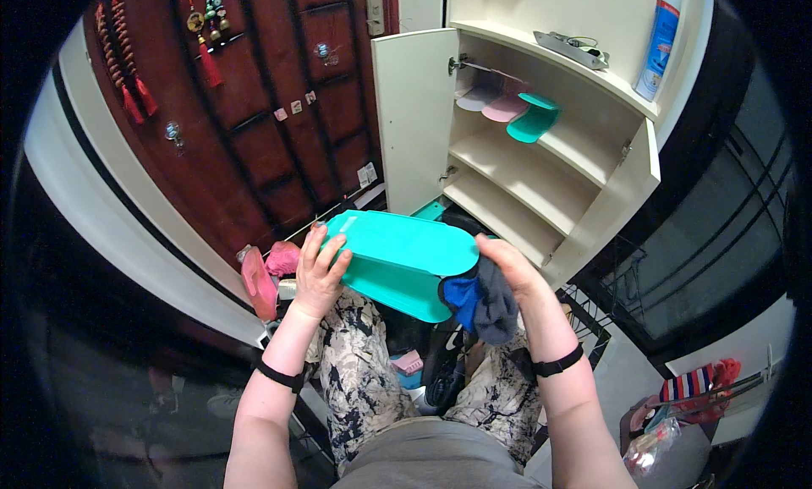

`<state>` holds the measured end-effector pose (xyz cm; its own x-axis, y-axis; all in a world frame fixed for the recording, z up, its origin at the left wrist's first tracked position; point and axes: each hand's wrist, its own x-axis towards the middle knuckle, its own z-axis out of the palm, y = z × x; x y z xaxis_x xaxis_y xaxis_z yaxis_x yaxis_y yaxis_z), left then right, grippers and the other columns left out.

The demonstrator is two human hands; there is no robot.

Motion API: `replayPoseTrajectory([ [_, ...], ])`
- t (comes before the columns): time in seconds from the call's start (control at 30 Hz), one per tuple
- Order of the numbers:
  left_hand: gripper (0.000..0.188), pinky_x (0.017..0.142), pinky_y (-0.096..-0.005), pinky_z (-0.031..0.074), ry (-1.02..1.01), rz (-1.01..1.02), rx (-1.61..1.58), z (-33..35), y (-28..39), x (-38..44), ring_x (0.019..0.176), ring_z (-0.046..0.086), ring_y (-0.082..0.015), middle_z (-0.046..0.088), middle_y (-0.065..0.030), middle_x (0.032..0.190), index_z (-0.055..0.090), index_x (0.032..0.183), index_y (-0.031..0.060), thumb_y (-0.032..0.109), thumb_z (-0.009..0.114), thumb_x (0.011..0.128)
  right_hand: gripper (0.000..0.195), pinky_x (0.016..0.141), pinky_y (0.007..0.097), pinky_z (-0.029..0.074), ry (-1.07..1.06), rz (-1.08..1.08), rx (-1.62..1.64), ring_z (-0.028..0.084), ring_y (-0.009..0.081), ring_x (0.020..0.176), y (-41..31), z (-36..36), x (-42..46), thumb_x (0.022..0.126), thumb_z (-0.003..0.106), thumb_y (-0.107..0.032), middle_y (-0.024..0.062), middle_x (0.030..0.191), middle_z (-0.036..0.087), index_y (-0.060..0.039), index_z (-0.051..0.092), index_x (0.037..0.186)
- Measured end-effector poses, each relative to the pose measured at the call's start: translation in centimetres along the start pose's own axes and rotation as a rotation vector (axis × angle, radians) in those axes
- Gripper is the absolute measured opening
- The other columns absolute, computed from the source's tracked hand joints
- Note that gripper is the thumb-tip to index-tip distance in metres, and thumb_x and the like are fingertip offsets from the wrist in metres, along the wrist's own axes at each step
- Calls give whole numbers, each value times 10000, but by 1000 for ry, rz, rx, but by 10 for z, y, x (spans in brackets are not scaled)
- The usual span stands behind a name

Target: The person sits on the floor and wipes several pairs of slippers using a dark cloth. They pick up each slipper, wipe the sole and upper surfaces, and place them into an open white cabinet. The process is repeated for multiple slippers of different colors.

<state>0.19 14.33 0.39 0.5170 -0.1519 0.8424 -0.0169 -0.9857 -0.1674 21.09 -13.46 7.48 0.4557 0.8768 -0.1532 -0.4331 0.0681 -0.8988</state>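
Note:
Above my lap is a teal plastic two-tier shoe holder (406, 238), its upper and lower plates joined at the left end. My left hand (320, 273) grips that joined end, fingers over the top. At the rounded right end, my right hand (510, 264) holds a dark grey and blue cloth (495, 302) against the holder, thumb near the upper plate's rim. The cloth hangs down past the lower plate. Ahead, a white cabinet (526, 165) stands with both doors swung out. Its top shelf bears a grey holder (480, 95), a pink holder (505, 108) and another teal holder (534, 124).
A dark red panelled door (266, 108) with hanging tassels is at the left. A metal tray (571, 50) and a spray can (658, 45) stand on the cabinet's ledge. Pink slippers (259, 283) lie left; dark shoes (441, 384) sit between my legs. A wire rack (590, 311) is at right.

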Motion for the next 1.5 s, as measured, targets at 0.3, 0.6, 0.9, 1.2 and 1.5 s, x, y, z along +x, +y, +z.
replayPoseTrajectory([
  [0.3,1096,1151,-601,250,-138,-319,47,16,0,31,1446,226,-461,223,-231,1562,249,1542,186,91,859,637,237,786,345,555,200,-45,381,680,187,838,14,22,9,901,654,-187,72,985,713,-20,671,1069],
  [0.6,1049,1169,-534,230,-301,-469,-181,23,22,59,1465,190,-439,170,-235,1582,258,1543,109,107,847,675,213,803,347,496,792,-646,310,617,173,899,-16,-39,61,989,587,-204,72,1026,657,0,613,1046],
  [0.9,1050,1162,-506,258,-398,-453,-301,30,13,75,1454,210,-446,170,-242,1578,250,1540,92,100,847,676,222,789,351,484,1076,-847,301,597,171,859,-96,-132,155,932,628,-183,65,965,650,23,630,1016],
  [1.2,1058,1157,-510,271,-436,-575,-358,38,-15,65,1427,244,-467,153,-265,1574,235,1541,76,65,831,666,241,819,399,506,1078,-819,447,621,223,914,-152,-221,217,954,610,-185,92,1015,644,34,606,1053],
  [1.5,1057,1164,-521,253,-449,-580,-431,65,-23,72,1434,224,-477,125,-265,1580,218,1544,67,41,817,673,318,781,389,508,1070,-823,408,599,197,855,-167,-318,236,987,604,-287,81,974,632,28,615,1033],
])
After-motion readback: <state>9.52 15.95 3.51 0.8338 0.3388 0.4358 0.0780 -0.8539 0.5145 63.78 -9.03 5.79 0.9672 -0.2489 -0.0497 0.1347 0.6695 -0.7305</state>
